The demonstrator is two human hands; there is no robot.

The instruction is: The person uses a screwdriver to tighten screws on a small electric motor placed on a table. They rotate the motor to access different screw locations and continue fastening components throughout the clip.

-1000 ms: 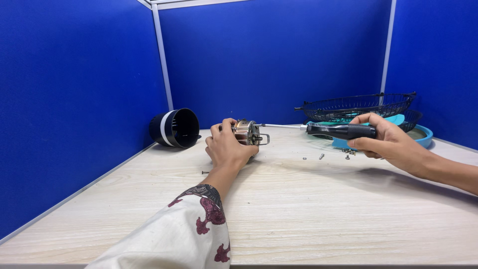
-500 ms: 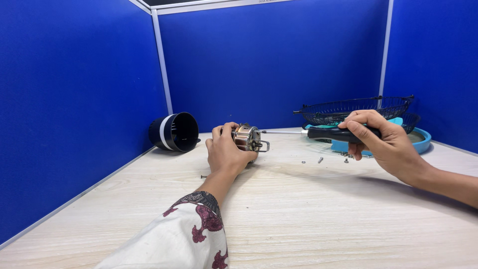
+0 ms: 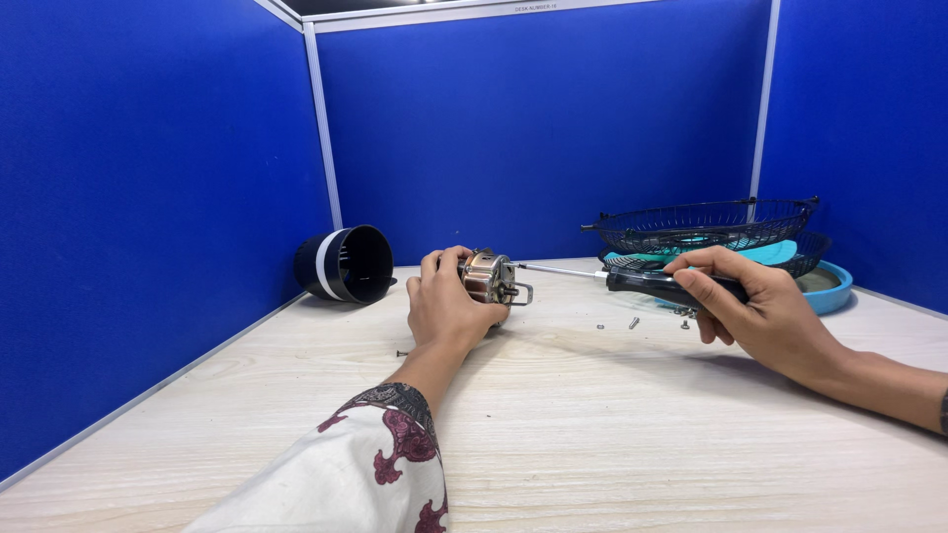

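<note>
In the head view, the left hand [image 3: 446, 308] is gripping a small electric motor [image 3: 489, 277], fingers curled closed around its rear half and pinning it against the table [image 3: 592, 434] near the middle of the desk. The motor is showing as a stubby cylinder: a coppery, banded core with a bright, shiny metal end plate and a thin bent metal bracket jutting out on its right face. The right hand [image 3: 755, 306] is wrapping tightly around the black handle of a screwdriver [image 3: 632, 279], whose slim, polished steel shaft is running level to the left, its tip sitting at the motor's metal face; whether it is seated in a screw cannot be told.

A few tiny metal screws [image 3: 632, 323] are lying loose on the pale, wood-grain tabletop just below the screwdriver. Behind the right hand, black wire fan grilles [image 3: 706, 225], dished and finely ribbed, are resting stacked, with teal plastic showing between them, and a blue round rim [image 3: 834, 293] is lying beside them. To the left, well apart from the motor, a black cylindrical housing [image 3: 346, 264] with a white band is lying on its side, its hollow mouth facing the camera. Smooth blue partition walls [image 3: 148, 197] are enclosing the desk. A white sleeve [image 3: 355, 474] with a dark red pattern is covering the left forearm.
</note>
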